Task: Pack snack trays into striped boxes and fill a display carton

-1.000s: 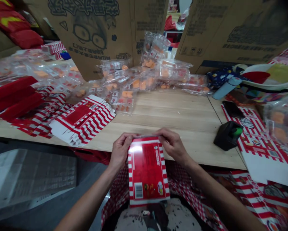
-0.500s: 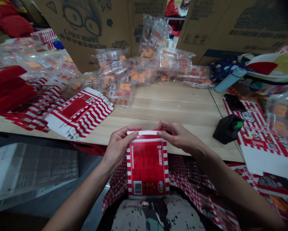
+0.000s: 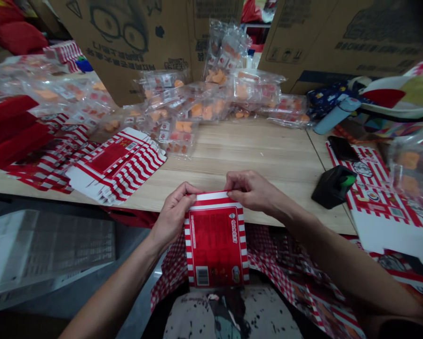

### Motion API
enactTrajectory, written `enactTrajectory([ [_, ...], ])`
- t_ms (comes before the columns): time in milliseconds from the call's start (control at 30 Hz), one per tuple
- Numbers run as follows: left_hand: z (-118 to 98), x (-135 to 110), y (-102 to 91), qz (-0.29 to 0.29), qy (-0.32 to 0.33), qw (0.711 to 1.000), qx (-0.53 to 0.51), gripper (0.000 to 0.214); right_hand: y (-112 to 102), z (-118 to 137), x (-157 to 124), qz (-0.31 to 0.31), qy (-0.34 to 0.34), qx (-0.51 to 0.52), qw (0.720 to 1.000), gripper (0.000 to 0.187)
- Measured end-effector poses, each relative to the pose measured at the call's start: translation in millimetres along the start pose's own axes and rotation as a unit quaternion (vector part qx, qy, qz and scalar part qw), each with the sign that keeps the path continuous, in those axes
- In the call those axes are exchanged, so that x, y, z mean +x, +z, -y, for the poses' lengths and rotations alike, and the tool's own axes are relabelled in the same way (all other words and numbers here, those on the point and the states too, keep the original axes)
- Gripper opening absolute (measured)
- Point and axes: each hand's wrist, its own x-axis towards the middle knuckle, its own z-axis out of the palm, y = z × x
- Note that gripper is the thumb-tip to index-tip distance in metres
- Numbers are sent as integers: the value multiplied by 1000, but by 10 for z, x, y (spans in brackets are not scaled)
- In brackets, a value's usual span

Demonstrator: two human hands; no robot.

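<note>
A red box with red-and-white striped edges [image 3: 216, 245] stands upright over my lap, its barcode side facing me, at the near edge of the wooden table [image 3: 260, 155]. My left hand [image 3: 172, 214] pinches the box's top left corner with closed fingers. My right hand [image 3: 251, 190] is closed on the top right corner, fingers pressing the top flap. Both hands hold the box's upper end.
A fanned stack of flat striped cartons [image 3: 117, 165] lies left on the table. Clear bags of orange and red snacks [image 3: 204, 106] pile up at the back before cardboard boxes [image 3: 137, 37]. A black tape dispenser [image 3: 333, 186] and a phone [image 3: 342, 148] lie at the right.
The box's white top flap has been folded down so striped card shows at the top. Both hands have curled tighter on the top corners. The box sits slightly lower in view.
</note>
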Motion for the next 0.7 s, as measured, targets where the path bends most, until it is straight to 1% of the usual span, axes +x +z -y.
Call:
enactTrajectory([
  [100,29,-21,-29,3,2,1000,0,13,25,47,-99,-7,-36,-17,999,14],
  [167,50,-27,-41,5,4,1000,19,12,38,32,-176,-1,-38,10,999,12],
  [233,62,-18,-44,8,9,999,43,17,33,-31,-207,19,-9,80,997,11],
  [333,49,9,-24,18,12,998,54,23,-13,-147,-153,56,62,206,975,14],
  [400,26,18,3,29,8,998,53,26,-51,-173,-103,67,89,235,966,15],
  [467,1,18,36,31,10,998,54,28,-75,-125,-93,55,74,202,975,13],
  [533,-15,16,62,25,10,998,50,27,-79,-20,-142,15,31,119,992,12],
  [600,-13,13,57,18,10,999,44,24,-74,90,-231,-27,-6,34,999,14],
  [633,-4,8,36,17,14,999,42,24,-73,129,-279,-33,-15,7,999,15],
  [700,21,-21,-42,27,31,998,43,24,-67,155,-366,-12,-26,-5,1000,17],
])
